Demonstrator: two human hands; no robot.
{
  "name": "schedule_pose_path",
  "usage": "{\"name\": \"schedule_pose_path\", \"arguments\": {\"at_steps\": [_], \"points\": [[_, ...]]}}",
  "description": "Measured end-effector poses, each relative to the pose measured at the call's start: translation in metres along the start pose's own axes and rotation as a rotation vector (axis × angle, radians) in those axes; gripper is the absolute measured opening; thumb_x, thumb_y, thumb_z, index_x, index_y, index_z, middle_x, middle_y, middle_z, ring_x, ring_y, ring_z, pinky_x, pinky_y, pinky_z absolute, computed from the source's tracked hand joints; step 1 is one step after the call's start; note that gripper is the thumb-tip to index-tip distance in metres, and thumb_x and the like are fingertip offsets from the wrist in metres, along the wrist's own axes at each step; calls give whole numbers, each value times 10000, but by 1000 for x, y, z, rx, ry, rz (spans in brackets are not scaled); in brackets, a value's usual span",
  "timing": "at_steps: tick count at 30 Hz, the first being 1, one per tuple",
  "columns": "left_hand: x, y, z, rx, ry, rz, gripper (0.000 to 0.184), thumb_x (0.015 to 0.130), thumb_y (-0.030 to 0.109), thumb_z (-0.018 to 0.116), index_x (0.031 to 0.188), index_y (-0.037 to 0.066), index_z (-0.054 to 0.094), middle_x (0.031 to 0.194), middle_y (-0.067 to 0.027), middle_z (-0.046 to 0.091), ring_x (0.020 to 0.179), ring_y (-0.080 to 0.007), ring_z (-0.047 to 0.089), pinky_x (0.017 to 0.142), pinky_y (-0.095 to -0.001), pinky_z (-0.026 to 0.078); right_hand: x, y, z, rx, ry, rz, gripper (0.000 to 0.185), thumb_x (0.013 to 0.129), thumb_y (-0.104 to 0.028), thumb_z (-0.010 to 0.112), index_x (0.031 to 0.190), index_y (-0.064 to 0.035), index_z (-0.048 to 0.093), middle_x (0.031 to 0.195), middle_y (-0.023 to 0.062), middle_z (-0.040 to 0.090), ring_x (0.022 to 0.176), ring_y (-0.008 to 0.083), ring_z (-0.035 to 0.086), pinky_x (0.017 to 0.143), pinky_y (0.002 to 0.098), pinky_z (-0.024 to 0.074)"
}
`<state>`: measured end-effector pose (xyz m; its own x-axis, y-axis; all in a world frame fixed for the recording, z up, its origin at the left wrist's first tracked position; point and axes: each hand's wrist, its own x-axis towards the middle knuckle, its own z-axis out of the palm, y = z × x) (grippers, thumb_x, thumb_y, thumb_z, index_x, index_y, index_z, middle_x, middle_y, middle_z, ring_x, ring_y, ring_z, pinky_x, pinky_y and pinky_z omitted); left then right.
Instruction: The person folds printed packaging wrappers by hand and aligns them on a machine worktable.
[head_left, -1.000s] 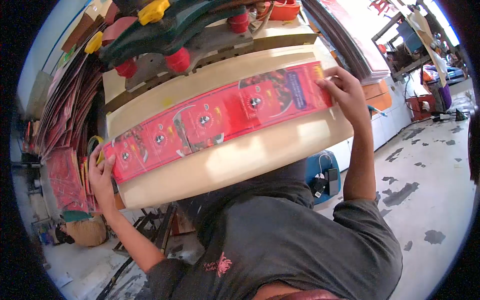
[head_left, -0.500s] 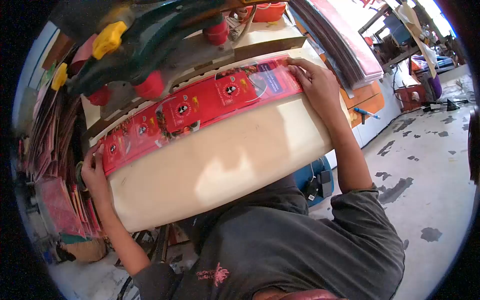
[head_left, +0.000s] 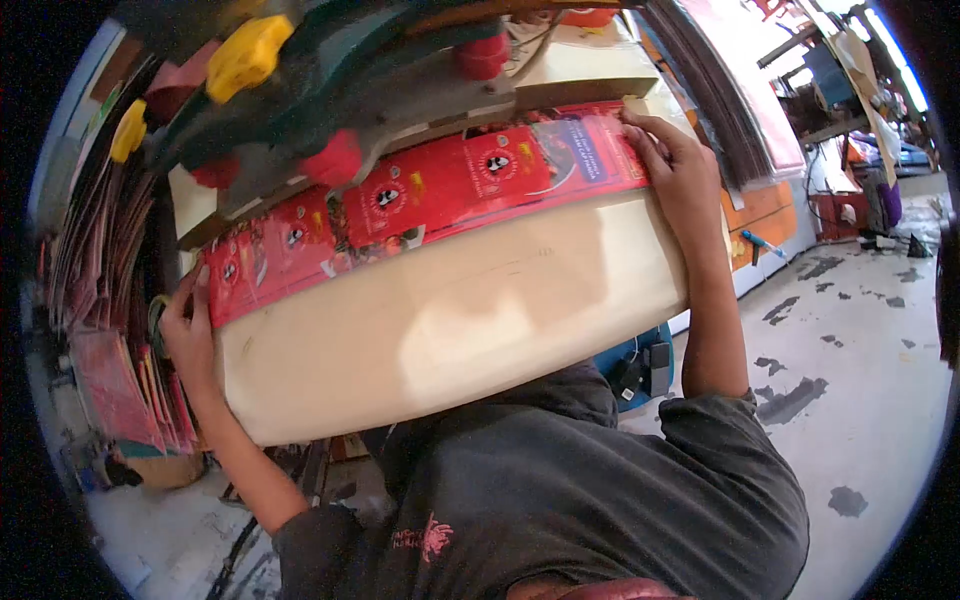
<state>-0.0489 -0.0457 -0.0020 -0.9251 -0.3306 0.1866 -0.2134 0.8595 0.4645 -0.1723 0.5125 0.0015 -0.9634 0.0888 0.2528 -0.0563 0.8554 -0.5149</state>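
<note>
A long red printed plastic sheet (head_left: 430, 215) with several repeated logos lies across a cream work surface (head_left: 480, 290). My left hand (head_left: 190, 315) is at its left end, thumb and fingers closed on the edge. At the opposite end, my right hand (head_left: 680, 160) has its fingers curled together on the sheet's corner. Just beyond the sheet is a dark green machine (head_left: 370, 70) with a grey lower part and red cylinders (head_left: 332, 158). This part hides some of the sheet's far edge.
Yellow knobs (head_left: 250, 58) stick out from the machine. Stacked sheets (head_left: 735, 90) lie at the upper right, beside a blue pen (head_left: 763, 243) on an orange wooden surface (head_left: 765, 215). Bundles of packaging (head_left: 130, 390) stand on the left. A black adapter (head_left: 655, 368) rests on a blue seat.
The sheet's far edge is now further under the machine's grey part, with both hands still at its ends. The whole view has shifted slightly.
</note>
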Motion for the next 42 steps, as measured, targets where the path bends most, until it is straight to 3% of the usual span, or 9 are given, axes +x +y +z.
{"name": "schedule_pose_path", "arguments": {"at_steps": [4,8,12,18,21,24,28,30,42], "points": [[0,-1,0,-54,14,-16,381,1025,277,609,1251,-21,686,1181,-193,729,1089,-219,678,989,-332,473,1,3,2,74,-13,-30,287,960,-372,664,1144,-176,764,979,170,749,928,341,740,814,401,547],[-6,22,-1,-123,-10,-77,412,1021,321,613,1255,-11,685,1183,-199,727,1085,-227,693,972,-324,486,2,1,2,210,-79,-56,314,989,-270,646,1198,-49,726,1155,137,748,1042,201,720,936,342,521],[-4,10,10,-139,91,3,397,998,347,642,1199,13,717,1137,-199,730,1043,-235,725,922,-325,515,1,-10,-1,135,-104,-37,319,1017,-245,626,1228,-20,707,1183,142,736,1098,173,671,980,306,480],[-8,31,-3,-141,6,-98,360,1013,285,619,1241,20,701,1213,-188,713,1081,-241,708,965,-328,500,4,-2,0,110,-128,-12,340,1036,-277,599,1256,-38,698,1203,140,730,1105,168,662,986,316,476],[-9,26,2,-211,123,16,334,977,292,652,1164,28,734,1159,-166,725,1073,-303,713,911,-323,528,8,7,2,41,-128,-22,340,1038,-278,596,1263,-45,698,1202,137,732,1097,161,660,985,316,476],[-7,19,4,-207,117,6,342,978,299,656,1164,22,734,1165,-166,723,1080,-299,711,913,-322,527,7,3,2,98,-113,-46,340,1025,-288,601,1250,-55,703,1174,188,729,1088,223,692,955,358,502],[-7,19,4,-196,133,34,353,977,308,661,1165,17,733,1156,-170,725,1075,-296,714,911,-324,528,6,5,2,112,-94,-77,341,1027,-288,598,1259,-59,700,1170,194,728,1076,229,693,957,361,499],[-6,16,5,-224,119,29,360,974,310,668,1174,17,729,1142,-182,726,1057,-295,721,904,-328,530,7,7,1,76,-127,-42,339,1035,-272,605,1264,-39,696,1192,136,735,1081,161,663,975,315,480],[-8,22,0,-226,104,7,371,975,298,667,1190,0,717,1147,-206,720,1055,-298,721,913,-327,522,7,12,1,175,-133,-64,349,1040,-272,596,1266,-23,690,1166,142,739,1045,157,655,956,314,484]]}}
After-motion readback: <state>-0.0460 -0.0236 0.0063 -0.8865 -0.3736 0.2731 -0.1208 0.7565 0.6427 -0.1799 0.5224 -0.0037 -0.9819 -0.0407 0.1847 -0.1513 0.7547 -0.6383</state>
